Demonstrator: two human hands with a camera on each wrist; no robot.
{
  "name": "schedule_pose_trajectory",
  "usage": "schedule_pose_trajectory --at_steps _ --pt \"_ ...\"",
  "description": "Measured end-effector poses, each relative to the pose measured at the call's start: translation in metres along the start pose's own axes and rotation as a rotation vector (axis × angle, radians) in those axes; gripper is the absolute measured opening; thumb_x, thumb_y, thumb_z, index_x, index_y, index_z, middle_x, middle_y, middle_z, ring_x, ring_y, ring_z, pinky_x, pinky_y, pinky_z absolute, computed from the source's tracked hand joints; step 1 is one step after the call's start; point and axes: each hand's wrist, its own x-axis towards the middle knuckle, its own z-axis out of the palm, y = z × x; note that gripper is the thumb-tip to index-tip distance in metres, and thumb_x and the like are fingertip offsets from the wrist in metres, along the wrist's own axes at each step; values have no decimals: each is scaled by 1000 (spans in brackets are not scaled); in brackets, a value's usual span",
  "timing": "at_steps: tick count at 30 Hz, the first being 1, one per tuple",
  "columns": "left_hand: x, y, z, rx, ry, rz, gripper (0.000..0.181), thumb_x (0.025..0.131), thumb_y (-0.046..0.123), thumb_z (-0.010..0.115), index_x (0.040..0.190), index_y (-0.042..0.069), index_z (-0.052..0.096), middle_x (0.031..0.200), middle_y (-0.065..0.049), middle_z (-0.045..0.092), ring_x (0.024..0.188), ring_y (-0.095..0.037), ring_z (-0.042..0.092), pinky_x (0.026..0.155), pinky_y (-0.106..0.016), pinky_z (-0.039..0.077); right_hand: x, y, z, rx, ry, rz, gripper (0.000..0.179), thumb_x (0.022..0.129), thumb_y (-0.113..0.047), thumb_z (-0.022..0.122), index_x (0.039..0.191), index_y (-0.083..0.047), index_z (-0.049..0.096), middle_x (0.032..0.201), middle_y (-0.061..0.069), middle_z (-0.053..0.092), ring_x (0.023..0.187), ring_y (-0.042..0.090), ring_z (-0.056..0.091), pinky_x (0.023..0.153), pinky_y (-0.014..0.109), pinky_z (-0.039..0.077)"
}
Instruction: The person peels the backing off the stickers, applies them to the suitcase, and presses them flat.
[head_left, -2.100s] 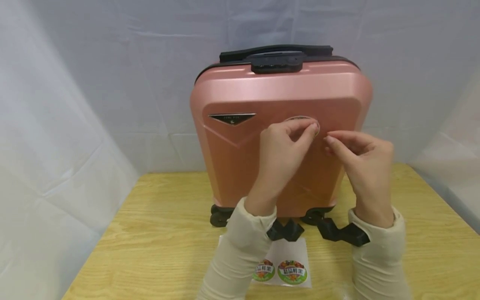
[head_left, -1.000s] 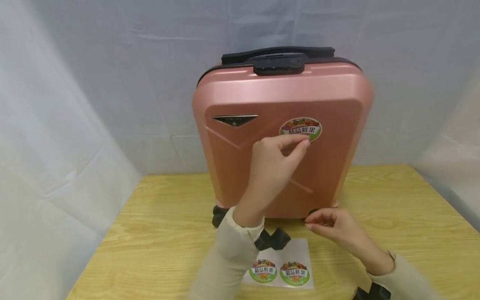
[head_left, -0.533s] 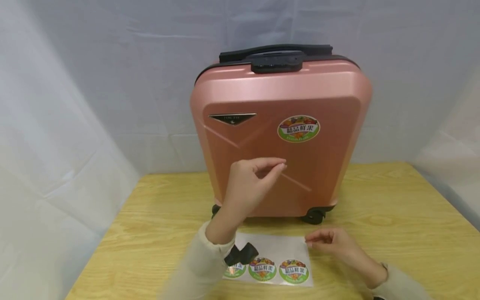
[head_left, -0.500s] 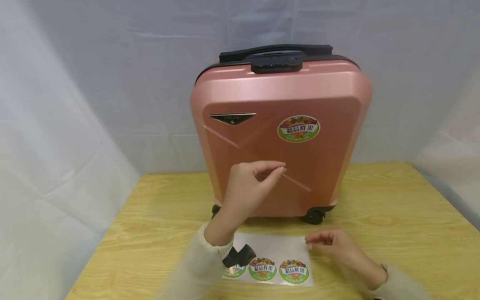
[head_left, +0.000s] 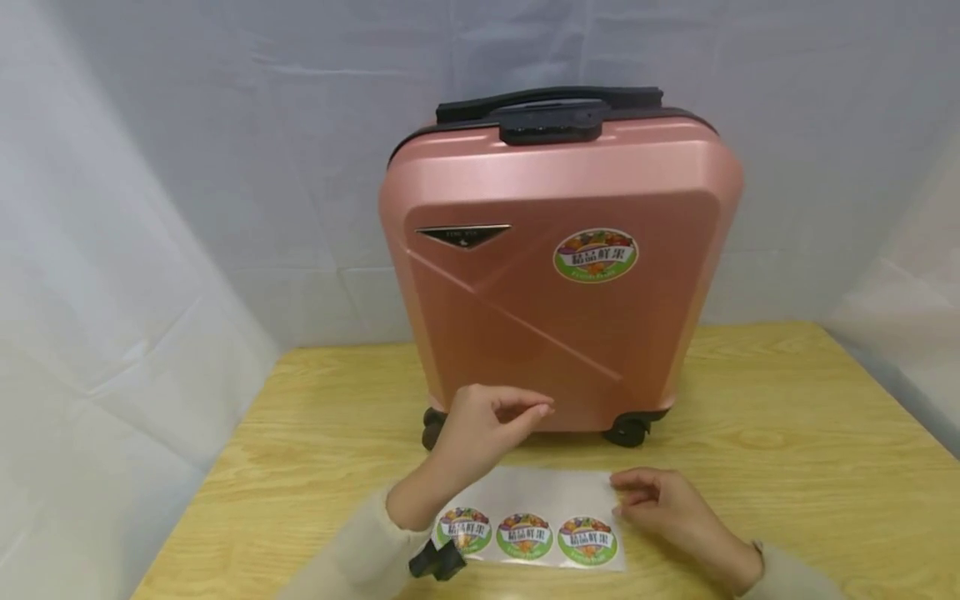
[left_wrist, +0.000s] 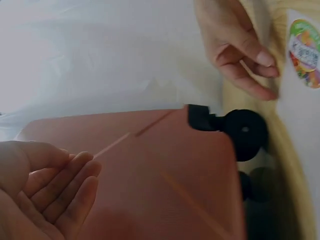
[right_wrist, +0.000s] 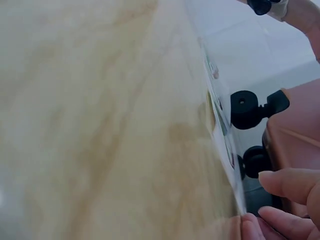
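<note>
A pink hard-shell suitcase (head_left: 555,333) stands upright with an oval fruit sticker (head_left: 596,256) flat on its upper right front. A white sticker sheet (head_left: 551,486) lies before it, bearing three similar stickers in its lower row. My left hand (head_left: 480,429) hovers between suitcase and sheet, thumb and forefinger close together with nothing held; its fingers (left_wrist: 75,187) are relaxed in the left wrist view. At the sheet's right edge is my right hand (head_left: 667,508), loosely bent. In the right wrist view, its lower fingertips (right_wrist: 248,227) are right at that edge, the thumb apart.
The suitcase rests on black wheels (head_left: 628,429) on a wooden table (head_left: 315,450). It has a black top handle (head_left: 551,98) and a triangular badge (head_left: 465,236). White cloth (head_left: 225,167) hangs behind and at both sides.
Both hands have left the sticker on the suitcase front, uncovering it. The right hand dropped first to the sheet's right edge; the left hand followed downward and leftward.
</note>
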Motion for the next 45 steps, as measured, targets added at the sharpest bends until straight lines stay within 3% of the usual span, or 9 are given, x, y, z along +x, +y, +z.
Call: schedule_pose_trajectory --at_steps 5,13,19,23,26,32,38,42,45 --pt "-11 -12 3 -140 -86 -84 19 88 17 67 98 2 73 90 -5 73 79 -12 69 66 -21 54 0 4 5 -114 33 -49 49 75 -9 77 116 10 59 103 16 63 78 7 57 68 22 52" --pt "-24 -26 6 -254 -135 -178 17 88 13 66 96 0 73 90 -12 72 79 -15 69 68 -22 54 0 4 9 -234 41 -142 56 73 -18 80 117 10 59 119 24 56 79 5 49 65 20 48" --pt "-34 -37 6 -309 -172 -230 20 89 14 65 99 -2 71 91 -15 71 80 -17 69 68 -24 55 -2 2 11 -277 89 -146 53 73 -24 81 114 4 63 118 18 58 73 6 47 60 20 44" --pt "-38 -42 7 -336 -183 -246 22 89 13 65 100 -5 69 92 -17 71 80 -20 69 68 -26 55 3 5 17 -354 161 -198 55 68 -25 85 112 2 64 117 13 60 91 17 58 78 34 51" --pt "-39 -45 8 -358 -191 -258 23 89 12 65 101 -8 68 93 -19 71 80 -20 69 68 -27 55 7 5 20 -422 175 -214 63 63 -26 87 114 2 64 118 14 60 110 33 54 95 50 43" --pt "-43 -51 14 -388 -214 -282 23 88 8 65 100 -11 66 93 -21 70 79 -20 69 70 -35 56 9 3 20 -502 126 -215 67 61 -26 87 116 2 62 113 12 59 104 32 53 91 50 43" --pt "-49 -56 23 -447 -256 -312 22 88 5 64 98 -14 65 90 -25 69 74 -16 68 69 -35 56 10 2 14 -364 45 -183 34 71 -14 80 101 -3 69 84 -2 63 73 5 53 64 23 46" --pt "-53 -58 30 -477 -280 -340 21 87 5 65 97 -13 67 87 -25 69 71 -11 66 64 -24 54 11 2 10 -209 -7 -132 20 75 -3 73 93 2 69 73 0 64 62 1 53 54 21 48" --pt "-56 -58 34 -472 -286 -352 19 87 6 65 95 -11 68 86 -23 70 75 -16 69 66 -25 55 11 1 9 -134 -25 -98 17 76 -1 71 92 5 68 73 4 66 61 4 57 55 22 50"
